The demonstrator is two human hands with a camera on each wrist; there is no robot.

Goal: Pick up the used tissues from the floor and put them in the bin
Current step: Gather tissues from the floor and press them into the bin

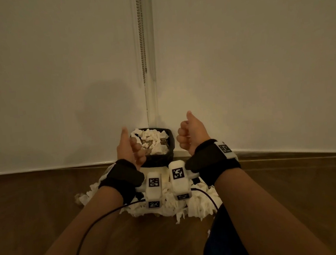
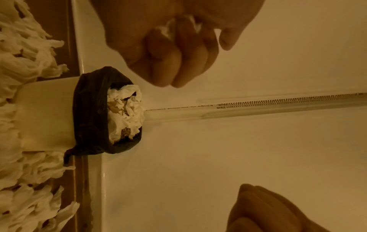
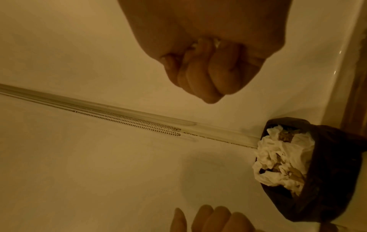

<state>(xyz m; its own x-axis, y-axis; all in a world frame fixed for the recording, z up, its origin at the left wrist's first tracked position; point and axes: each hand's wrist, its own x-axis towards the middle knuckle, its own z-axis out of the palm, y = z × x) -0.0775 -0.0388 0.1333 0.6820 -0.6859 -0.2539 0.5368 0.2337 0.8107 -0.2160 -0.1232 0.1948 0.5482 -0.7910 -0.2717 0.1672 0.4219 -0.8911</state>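
Observation:
A small bin (image 1: pixel 171 147) with a black liner stands in the wall corner, heaped with crumpled white tissues (image 1: pixel 153 141). More used tissues (image 1: pixel 196 206) lie piled on the wooden floor in front of it, partly hidden by my wrists. My left hand (image 1: pixel 133 148) is raised just left of the bin as a fist with the thumb up. In the left wrist view, white tissue wisps (image 2: pixel 168 29) show inside those curled fingers (image 2: pixel 174 62). My right hand (image 1: pixel 188 136) is a thumb-up fist right of the bin. Nothing plainly shows in its fingers (image 3: pixel 208 78).
Two white walls meet behind the bin, with a bead chain (image 1: pixel 142 47) hanging in the corner. A white skirting (image 1: pixel 43 168) runs along the wooden floor (image 1: pixel 36 203). A dark cable (image 1: pixel 86 229) trails from my left wrist. Dark blue clothing (image 1: pixel 221 244) is at the lower right.

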